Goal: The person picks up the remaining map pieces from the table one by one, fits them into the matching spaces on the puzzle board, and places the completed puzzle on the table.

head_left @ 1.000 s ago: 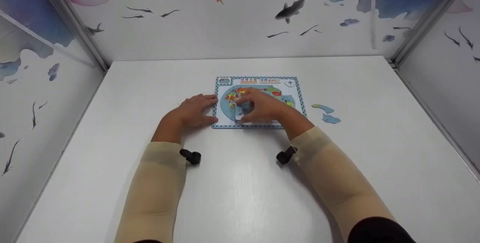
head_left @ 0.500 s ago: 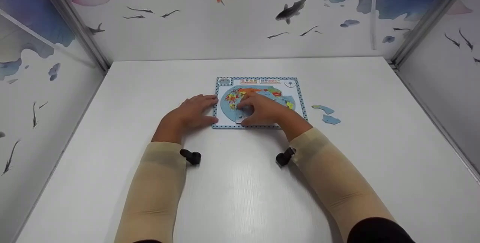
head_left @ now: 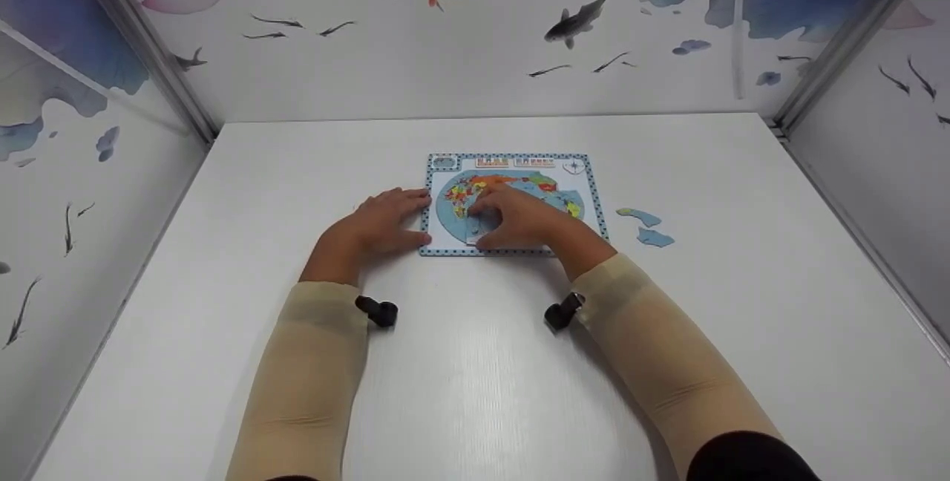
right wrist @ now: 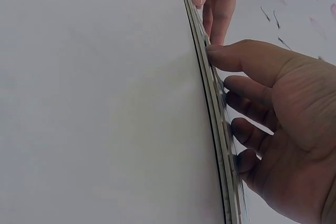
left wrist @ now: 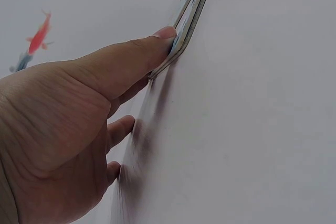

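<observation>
A world map puzzle board (head_left: 512, 252) with a dotted blue border lies on the white table. My left hand (head_left: 375, 223) rests at its left edge with fingers extended; in the left wrist view the thumb (left wrist: 142, 53) presses on the board's corner. Over the map's lower middle, my right hand (head_left: 523, 217) holds a blue puzzle piece (head_left: 484, 224) between curled fingers and thumb. In the right wrist view the right thumb (right wrist: 236, 56) touches the edge of the layered board, and the fingertips rest on its top. The right hand hides much of the map.
Two loose blue puzzle pieces, an upper curved piece (head_left: 640, 216) and a lower jagged piece (head_left: 656, 237), lie right of the board. White walls (head_left: 460, 73) printed with fish enclose the table (head_left: 445, 392) at the back and sides.
My right hand has lowered slightly, and the blue piece now sits flatter on the board. My left hand has stayed at the left edge.
</observation>
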`<state>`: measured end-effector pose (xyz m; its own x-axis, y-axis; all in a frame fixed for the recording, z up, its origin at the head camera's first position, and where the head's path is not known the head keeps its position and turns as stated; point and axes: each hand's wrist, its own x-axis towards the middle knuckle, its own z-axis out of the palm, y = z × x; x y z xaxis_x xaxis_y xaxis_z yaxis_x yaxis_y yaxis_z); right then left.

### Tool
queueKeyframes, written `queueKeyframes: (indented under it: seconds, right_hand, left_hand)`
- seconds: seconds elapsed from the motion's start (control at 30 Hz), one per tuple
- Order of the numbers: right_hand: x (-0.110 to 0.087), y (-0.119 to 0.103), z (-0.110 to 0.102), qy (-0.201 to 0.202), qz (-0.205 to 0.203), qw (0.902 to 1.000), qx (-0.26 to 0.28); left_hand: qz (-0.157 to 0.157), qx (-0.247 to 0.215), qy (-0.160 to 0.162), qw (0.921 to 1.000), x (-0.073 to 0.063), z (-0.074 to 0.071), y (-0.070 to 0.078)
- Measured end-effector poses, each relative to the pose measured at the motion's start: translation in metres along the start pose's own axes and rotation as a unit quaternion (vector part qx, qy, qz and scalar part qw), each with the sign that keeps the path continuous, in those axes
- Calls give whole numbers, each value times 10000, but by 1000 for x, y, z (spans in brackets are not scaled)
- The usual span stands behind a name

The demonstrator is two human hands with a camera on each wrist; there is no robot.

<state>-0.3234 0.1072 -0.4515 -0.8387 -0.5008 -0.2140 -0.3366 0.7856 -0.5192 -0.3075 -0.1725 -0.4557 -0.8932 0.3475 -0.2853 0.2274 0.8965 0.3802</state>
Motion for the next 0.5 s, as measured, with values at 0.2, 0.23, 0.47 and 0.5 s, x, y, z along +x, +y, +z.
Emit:
queueKeyframes:
  seconds: [0.2, 0.23, 0.47, 0.5]
  right_hand:
    - [1, 0, 1, -32, 70, 10000, -23]
    - [1, 0, 1, -40, 91, 9999, -24]
    - [1, 0, 0, -73, 115, 9999, -83]
    - [1, 0, 0, -77, 87, 9999, -89]
  left_hand:
    - [-10, -9, 16, 10000, 1, 1, -1]
    - [-5, -18, 15, 10000, 1, 2, -1]
    - [87, 36, -29, 10000, 1, 0, -2]
    - [109, 55, -26, 9999, 2, 0, -2]
